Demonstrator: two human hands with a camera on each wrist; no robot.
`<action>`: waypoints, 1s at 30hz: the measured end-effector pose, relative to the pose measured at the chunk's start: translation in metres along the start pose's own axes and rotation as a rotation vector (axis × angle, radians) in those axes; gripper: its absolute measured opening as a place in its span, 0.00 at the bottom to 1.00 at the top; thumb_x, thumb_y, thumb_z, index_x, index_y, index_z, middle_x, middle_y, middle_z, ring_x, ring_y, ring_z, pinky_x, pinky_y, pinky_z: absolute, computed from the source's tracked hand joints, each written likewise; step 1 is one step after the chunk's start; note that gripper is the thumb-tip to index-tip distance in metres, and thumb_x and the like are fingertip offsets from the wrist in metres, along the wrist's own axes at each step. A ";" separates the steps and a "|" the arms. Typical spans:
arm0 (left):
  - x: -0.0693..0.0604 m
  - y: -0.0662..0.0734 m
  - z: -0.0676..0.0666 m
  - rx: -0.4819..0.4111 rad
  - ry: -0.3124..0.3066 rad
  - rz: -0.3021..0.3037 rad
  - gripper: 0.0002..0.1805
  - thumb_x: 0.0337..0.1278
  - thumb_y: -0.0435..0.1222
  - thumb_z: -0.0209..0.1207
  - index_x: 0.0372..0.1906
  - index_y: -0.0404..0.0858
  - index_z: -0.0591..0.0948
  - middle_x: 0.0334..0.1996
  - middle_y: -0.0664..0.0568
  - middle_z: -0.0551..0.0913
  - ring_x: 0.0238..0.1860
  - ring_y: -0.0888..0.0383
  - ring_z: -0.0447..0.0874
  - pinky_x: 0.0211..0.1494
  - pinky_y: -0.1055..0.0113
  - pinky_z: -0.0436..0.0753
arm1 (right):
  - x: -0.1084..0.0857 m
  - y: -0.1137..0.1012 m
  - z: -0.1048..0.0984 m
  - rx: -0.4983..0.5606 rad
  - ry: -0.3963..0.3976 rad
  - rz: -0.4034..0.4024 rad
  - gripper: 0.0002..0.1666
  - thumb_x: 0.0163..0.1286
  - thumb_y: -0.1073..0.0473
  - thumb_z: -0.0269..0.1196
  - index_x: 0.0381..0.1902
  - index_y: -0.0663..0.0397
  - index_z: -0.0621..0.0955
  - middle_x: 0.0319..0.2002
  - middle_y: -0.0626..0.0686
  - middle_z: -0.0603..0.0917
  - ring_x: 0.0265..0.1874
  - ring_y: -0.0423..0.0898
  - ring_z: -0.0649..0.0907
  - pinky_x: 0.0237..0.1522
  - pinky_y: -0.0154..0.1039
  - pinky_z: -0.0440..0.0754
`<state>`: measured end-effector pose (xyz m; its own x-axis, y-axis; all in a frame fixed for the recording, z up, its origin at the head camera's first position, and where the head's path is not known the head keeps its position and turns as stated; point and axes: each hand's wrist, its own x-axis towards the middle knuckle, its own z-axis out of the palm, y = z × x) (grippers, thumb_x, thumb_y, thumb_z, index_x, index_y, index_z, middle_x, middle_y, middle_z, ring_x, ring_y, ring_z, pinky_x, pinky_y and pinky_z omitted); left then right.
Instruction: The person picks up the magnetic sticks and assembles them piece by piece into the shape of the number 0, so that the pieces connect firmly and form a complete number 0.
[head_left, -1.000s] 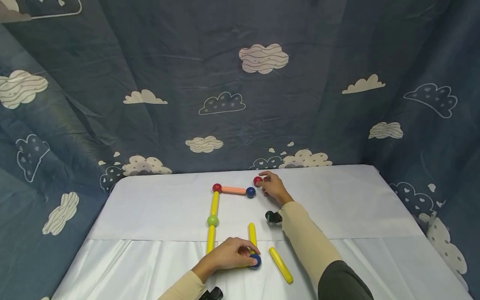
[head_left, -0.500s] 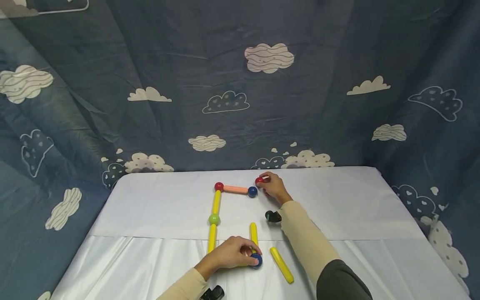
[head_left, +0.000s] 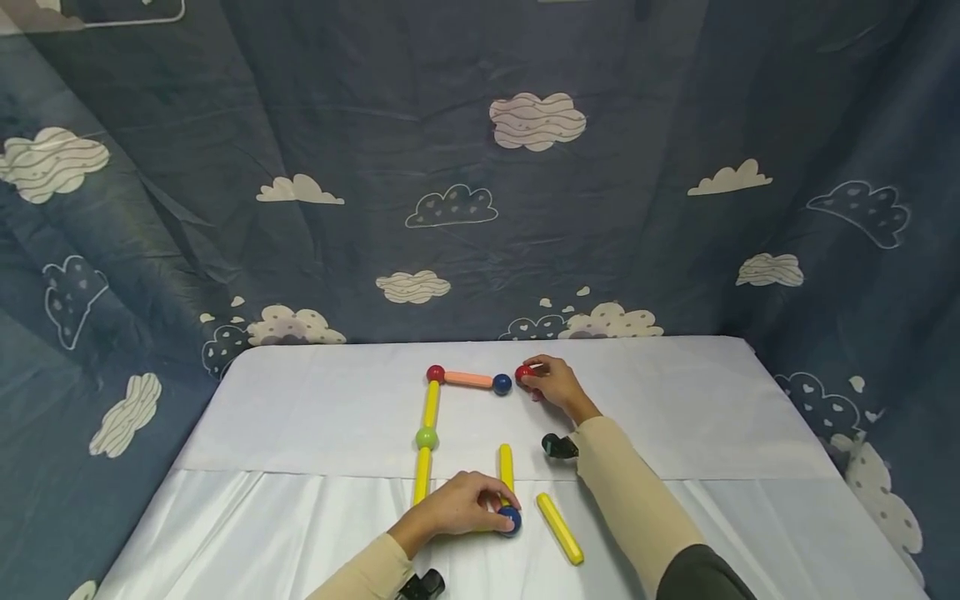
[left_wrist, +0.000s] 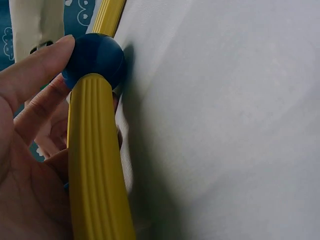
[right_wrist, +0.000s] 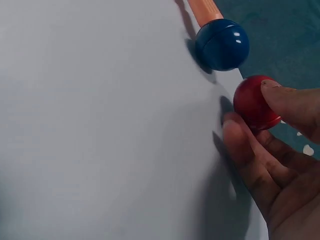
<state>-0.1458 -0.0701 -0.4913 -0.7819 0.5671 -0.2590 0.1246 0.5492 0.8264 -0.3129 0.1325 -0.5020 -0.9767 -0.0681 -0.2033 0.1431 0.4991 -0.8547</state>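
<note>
With thumb and fingers, my left hand (head_left: 462, 504) pinches a blue ball (left_wrist: 94, 59) near the front. A ribbed yellow stick (left_wrist: 97, 160) meets this ball on the near side in the left wrist view; another yellow stick (head_left: 506, 471) runs from it toward the back. At the far side, my right hand (head_left: 557, 385) pinches a red ball (right_wrist: 256, 102) between thumb and fingers. Just left of it, a small gap away, lies a second blue ball (right_wrist: 222, 45) on the end of an orange stick (head_left: 468, 380).
The orange stick's other end meets a red ball (head_left: 435, 374). From there a yellow stick (head_left: 431, 405), a green ball (head_left: 426, 438) and another yellow stick (head_left: 422, 475) run toward the front. A loose yellow stick (head_left: 559, 529) lies right of my left hand on white cloth (head_left: 712, 408).
My right hand has brought the red ball slightly nearer to me and to the right, about level with the far blue ball. The left hand has stayed on its blue ball.
</note>
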 end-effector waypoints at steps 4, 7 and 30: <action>0.000 -0.001 0.000 -0.002 0.002 -0.001 0.08 0.51 0.39 0.70 0.38 0.49 0.86 0.26 0.61 0.78 0.26 0.65 0.69 0.31 0.73 0.67 | -0.012 0.009 -0.004 0.009 -0.059 -0.046 0.22 0.65 0.67 0.63 0.58 0.62 0.76 0.51 0.64 0.78 0.30 0.47 0.81 0.32 0.34 0.82; 0.001 -0.002 0.000 -0.004 -0.002 0.008 0.08 0.51 0.39 0.70 0.38 0.49 0.87 0.27 0.61 0.78 0.26 0.65 0.69 0.31 0.73 0.67 | -0.022 0.013 -0.006 -0.013 -0.107 -0.068 0.21 0.65 0.68 0.64 0.56 0.61 0.77 0.51 0.62 0.79 0.35 0.48 0.81 0.35 0.36 0.82; 0.004 0.000 -0.001 0.010 -0.003 0.016 0.08 0.48 0.38 0.71 0.36 0.49 0.87 0.25 0.62 0.79 0.25 0.66 0.70 0.30 0.73 0.68 | -0.065 -0.001 0.011 -0.098 -0.399 -0.241 0.19 0.63 0.71 0.63 0.53 0.58 0.80 0.51 0.58 0.79 0.36 0.46 0.79 0.40 0.38 0.82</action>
<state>-0.1493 -0.0688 -0.4917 -0.7777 0.5779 -0.2474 0.1430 0.5459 0.8255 -0.2481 0.1268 -0.4934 -0.8398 -0.5089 -0.1890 -0.1146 0.5064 -0.8546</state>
